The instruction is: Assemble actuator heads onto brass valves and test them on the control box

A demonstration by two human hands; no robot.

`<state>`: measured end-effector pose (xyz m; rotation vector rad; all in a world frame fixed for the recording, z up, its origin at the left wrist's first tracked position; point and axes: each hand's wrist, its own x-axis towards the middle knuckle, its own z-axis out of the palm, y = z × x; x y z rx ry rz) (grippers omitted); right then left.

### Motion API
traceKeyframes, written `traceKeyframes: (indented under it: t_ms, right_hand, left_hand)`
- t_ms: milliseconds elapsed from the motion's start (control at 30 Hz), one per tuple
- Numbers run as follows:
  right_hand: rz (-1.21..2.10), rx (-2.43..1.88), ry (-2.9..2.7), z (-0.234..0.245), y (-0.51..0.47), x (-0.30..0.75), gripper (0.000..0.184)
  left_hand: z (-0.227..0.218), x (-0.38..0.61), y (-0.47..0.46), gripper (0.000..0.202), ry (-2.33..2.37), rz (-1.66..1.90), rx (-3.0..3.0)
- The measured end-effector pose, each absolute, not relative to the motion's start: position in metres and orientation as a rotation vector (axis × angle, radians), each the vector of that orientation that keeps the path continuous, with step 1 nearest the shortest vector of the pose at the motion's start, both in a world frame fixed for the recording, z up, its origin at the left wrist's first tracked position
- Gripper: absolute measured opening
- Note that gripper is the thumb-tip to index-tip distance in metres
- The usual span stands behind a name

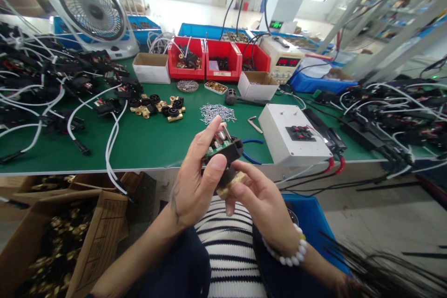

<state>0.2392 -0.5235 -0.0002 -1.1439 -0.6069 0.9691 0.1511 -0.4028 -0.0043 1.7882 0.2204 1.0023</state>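
In front of my lap, my left hand (194,178) is closed around a black plastic housing (229,152) with a green circuit board in its open top. Beneath the housing sits a brass fitting (231,187), gripped between the thumb and fingers of my right hand (267,202). Housing and fitting are against each other; my fingers hide whether they are joined. Just beyond my hands lie a pile of small metal clips (217,112) and blue-handled pliers (252,151), partly covered. Several brass fittings with black caps (157,106) rest farther left on the green bench.
Wired black units (70,74) crowd the left side; more (380,116) are heaped right. A grey-white box (279,142) with terminals stands right of the pliers, near a hex key (254,125). Red bins (223,63), a power supply (279,58) and a fan (94,9) line the back.
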Motion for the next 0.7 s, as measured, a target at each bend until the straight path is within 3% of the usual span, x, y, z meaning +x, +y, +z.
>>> traceKeyframes:
  t_ms: [300,533,700]
  right_hand:
    - [0.966,-1.117,-0.58,-0.001,-0.514,0.244,0.039]
    - [0.867,-1.168,-0.445,0.004,-0.518,0.25,0.044]
    - [0.696,-1.322,-0.688,0.002,-0.519,0.258,0.037]
  left_hand:
    - [-0.009,0.148,-0.395,0.058,0.243,0.974,1.963]
    - [-0.009,0.141,-0.404,0.092,0.35,1.057,2.389]
    - [-0.012,0.147,-0.41,0.089,0.414,1.095,2.288]
